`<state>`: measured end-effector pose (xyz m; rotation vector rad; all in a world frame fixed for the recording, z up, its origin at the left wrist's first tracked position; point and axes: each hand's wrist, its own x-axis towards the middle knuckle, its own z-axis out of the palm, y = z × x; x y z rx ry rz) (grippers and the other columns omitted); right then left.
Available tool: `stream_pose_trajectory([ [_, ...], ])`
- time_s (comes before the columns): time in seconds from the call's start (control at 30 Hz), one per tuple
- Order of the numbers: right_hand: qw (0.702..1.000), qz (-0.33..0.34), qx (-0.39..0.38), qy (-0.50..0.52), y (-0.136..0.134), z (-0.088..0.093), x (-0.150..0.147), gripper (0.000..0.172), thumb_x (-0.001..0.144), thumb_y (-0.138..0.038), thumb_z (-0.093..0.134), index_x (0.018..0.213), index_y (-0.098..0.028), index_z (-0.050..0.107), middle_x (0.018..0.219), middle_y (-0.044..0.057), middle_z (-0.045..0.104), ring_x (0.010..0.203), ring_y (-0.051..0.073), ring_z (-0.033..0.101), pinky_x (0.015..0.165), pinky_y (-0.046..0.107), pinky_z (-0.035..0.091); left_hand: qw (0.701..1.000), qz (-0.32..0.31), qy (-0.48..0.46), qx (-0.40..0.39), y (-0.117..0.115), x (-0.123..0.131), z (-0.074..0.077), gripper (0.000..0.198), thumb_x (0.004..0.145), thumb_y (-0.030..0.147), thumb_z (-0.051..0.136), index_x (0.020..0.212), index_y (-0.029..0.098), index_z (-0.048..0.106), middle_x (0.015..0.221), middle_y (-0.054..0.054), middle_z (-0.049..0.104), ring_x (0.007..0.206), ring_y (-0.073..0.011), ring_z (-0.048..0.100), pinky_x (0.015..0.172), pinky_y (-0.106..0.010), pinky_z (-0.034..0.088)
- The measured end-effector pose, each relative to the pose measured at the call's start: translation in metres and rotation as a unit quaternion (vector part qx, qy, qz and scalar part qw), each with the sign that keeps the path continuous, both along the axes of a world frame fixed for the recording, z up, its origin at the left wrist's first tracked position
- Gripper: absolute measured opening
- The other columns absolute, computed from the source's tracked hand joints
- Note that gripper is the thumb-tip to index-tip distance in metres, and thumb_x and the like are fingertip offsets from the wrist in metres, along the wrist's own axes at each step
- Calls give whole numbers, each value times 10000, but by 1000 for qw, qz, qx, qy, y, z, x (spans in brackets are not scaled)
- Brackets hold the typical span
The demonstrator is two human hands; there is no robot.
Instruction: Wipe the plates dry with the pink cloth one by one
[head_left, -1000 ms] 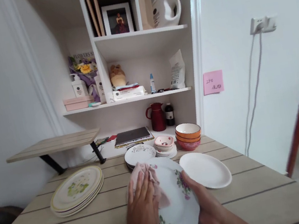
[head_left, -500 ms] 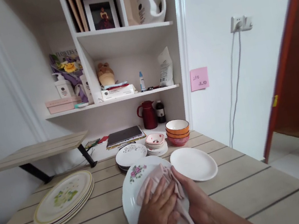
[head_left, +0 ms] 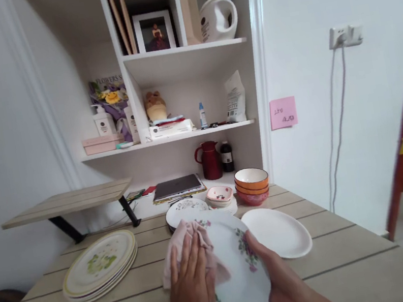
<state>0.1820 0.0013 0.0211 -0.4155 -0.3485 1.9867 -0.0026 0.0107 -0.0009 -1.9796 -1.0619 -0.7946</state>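
In the head view I see a large white plate (head_left: 242, 280) with pink flowers and green leaves, tilted above the table. My right hand (head_left: 285, 279) grips its right rim, thumb on the face and the other fingers behind. A pale pink cloth (head_left: 179, 234) is bunched over the plate's left rim. My left hand (head_left: 191, 276) holds this cloth against the plate, fingers extended over the fabric; the thumb's underside is hidden. Just beyond the right hand lies a plain white oval plate (head_left: 282, 230).
Stacked yellow-rimmed plates (head_left: 100, 263) sit at the left, near a raised wooden stand (head_left: 71, 201). Behind the held plate are a floral plate (head_left: 184, 209), small square dishes (head_left: 219, 194) and stacked bowls (head_left: 252, 183). A laptop (head_left: 176, 187) and red jug (head_left: 211, 160) stand further back.
The cloth and my left hand have moved from the plate's middle to its left rim. The plate has turned, showing more flowers, and my right hand now grips its edge. The camera view has shifted.
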Motion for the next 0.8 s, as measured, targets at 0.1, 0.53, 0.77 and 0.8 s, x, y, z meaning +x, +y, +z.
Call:
stream_pose_trajectory([
  [0.1,999,37,-14,-2,-4,-3,-7,484,830,-462,605,1181,-130,629,1125,136,694,1069,268,635,1008,424,418,1000,11,-21,-19,2,-2,-5,462,901,218,438,1358,150,443,1470,-85,407,1387,-210,301,1182,-429,53],
  [0.53,1000,-8,-21,6,8,6,11,494,844,-468,571,1107,-57,646,996,166,729,1011,271,655,961,402,448,966,-212,135,-58,-6,23,1,391,917,434,447,1227,225,566,1475,40,402,1399,-180,268,1189,-390,7],
  [0.77,997,-73,-7,6,12,8,20,514,842,-444,590,1233,-111,585,1052,133,723,1024,266,653,984,416,433,994,-96,55,-8,0,1,1,412,903,280,490,1297,159,512,1434,-57,466,1374,-193,328,1190,-396,113],
  [0.8,998,-69,-12,-2,10,6,16,521,837,-443,597,1238,-110,581,1048,133,724,1022,269,654,986,422,432,997,-77,29,-10,1,-1,0,403,904,258,481,1292,157,515,1427,-70,473,1370,-197,338,1184,-404,141],
])
